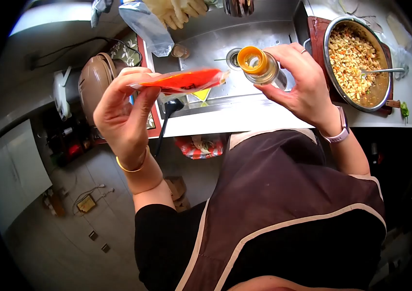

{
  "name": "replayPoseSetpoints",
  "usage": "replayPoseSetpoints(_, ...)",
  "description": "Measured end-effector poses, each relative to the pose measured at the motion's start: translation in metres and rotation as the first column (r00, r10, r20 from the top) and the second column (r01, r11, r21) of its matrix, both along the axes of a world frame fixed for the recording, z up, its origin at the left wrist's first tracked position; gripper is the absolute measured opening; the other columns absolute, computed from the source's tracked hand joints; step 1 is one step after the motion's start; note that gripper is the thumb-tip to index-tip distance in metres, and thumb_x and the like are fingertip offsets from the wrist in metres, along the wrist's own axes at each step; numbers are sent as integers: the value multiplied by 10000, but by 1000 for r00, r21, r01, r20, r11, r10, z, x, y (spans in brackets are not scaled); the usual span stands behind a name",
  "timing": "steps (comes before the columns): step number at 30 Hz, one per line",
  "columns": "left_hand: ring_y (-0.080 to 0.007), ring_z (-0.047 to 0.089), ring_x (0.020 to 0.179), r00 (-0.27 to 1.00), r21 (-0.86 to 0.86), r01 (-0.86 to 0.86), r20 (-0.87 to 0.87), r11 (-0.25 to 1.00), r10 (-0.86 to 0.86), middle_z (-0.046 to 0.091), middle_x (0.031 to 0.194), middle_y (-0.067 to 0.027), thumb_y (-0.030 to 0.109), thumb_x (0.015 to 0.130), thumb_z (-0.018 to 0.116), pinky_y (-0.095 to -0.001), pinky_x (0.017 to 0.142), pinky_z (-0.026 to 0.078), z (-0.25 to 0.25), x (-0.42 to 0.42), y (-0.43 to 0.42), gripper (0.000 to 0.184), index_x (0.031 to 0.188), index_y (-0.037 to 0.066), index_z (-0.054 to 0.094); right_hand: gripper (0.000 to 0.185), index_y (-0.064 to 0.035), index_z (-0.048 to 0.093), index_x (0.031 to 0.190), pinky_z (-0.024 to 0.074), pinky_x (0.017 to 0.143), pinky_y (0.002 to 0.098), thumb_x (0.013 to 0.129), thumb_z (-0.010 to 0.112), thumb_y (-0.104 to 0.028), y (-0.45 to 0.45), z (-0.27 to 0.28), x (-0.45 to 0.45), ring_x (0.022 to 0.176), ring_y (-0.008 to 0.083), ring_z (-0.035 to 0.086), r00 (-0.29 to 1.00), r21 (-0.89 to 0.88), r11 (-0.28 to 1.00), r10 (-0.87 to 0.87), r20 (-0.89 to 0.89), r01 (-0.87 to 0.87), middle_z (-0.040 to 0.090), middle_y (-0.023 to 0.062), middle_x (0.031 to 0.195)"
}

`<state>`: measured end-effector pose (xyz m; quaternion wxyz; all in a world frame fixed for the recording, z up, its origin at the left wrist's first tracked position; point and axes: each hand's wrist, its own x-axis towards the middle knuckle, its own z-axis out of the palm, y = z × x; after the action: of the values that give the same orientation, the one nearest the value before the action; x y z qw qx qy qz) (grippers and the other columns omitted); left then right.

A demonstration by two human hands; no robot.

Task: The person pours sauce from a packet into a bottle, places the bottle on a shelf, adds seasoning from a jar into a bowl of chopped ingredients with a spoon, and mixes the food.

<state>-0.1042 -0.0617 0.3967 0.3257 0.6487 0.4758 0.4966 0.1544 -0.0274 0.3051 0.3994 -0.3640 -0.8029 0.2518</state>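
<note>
My left hand [129,104] pinches a red and orange plastic packet [186,81] between thumb and fingers, holding it sideways above the sink's front edge. The packet's right end points toward a clear glass jar [269,75] with an open orange-yellow neck ring [253,60]. My right hand [301,80] is wrapped round the jar from the right, with the mouth facing up toward me. A small gap separates packet and jar. What the jar holds, if anything, I cannot make out.
Beneath both hands is a steel sink [206,43] with a drain. At right stands a metal bowl [385,87] of diced food with a spoon [385,71]. A black ladle [169,111] lies at the sink's front left. Rubber gloves [174,12] and a clear bag [147,29] are behind.
</note>
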Motion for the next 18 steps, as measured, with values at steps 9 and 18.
replayPoseSetpoints(9, -119, 593, 823, 985, -238, 144, 124, 961, -117, 627, 889, -86, -91, 788, 612, -238, 759, 466, 33, -3, -3, 128, 901, -50, 568, 435, -43, 550, 1015, 451, 729, 357, 635, 736, -141, -12, 27, 6, 843, 285, 551, 998, 187, 982, -27, 56, 16, 594, 95, 940)
replayPoseSetpoints(18, -104, 606, 764, 970, -414, 211, 202, 886, -137, 640, 870, -80, -32, 786, 639, -219, 706, 482, 29, 0, -2, 120, 892, -35, 582, 446, -18, 554, 1064, 456, 751, 360, 688, 703, -207, -26, 19, 7, 866, 278, 558, 993, 172, 985, 11, 114, -31, 594, 112, 954)
